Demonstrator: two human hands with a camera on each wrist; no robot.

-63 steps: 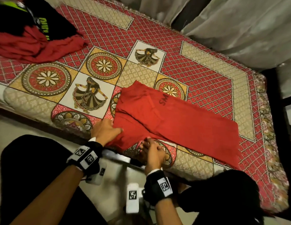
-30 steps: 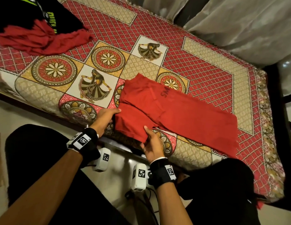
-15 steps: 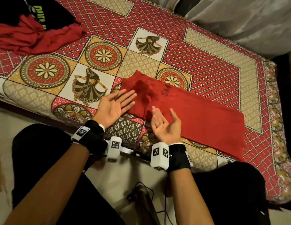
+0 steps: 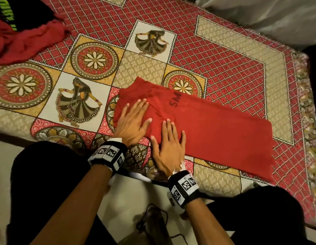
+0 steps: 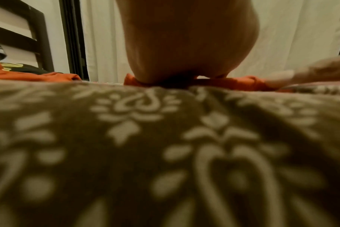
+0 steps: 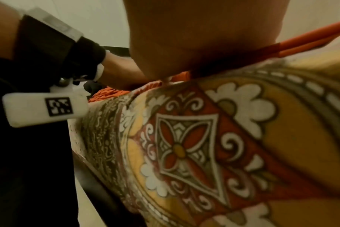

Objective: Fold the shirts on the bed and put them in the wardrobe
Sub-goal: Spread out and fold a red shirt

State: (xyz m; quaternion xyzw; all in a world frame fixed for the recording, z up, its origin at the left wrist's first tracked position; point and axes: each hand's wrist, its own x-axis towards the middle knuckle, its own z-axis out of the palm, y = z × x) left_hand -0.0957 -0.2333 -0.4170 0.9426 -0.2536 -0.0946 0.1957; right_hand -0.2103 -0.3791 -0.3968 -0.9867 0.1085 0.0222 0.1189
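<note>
The red shirt (image 4: 215,128) is lying half folded on the bed (image 4: 224,55), near its front edge. The left hand (image 4: 131,121) and the right hand (image 4: 168,147) are pressing flat on its left end, fingers straight (holding nothing). More shirts (image 4: 24,30) are lying at the far left corner.

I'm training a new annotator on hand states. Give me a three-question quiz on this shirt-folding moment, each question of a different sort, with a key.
1. True or false: the left hand lies flat on the red shirt.
2. The right hand is: A) pinching a sleeve B) pressing flat on the shirt C) off the bed.
3. Fill in: unfolded clothes lie at the bed's far ____ corner in the head view.

Key: 1 true; 2 B; 3 left.
</note>
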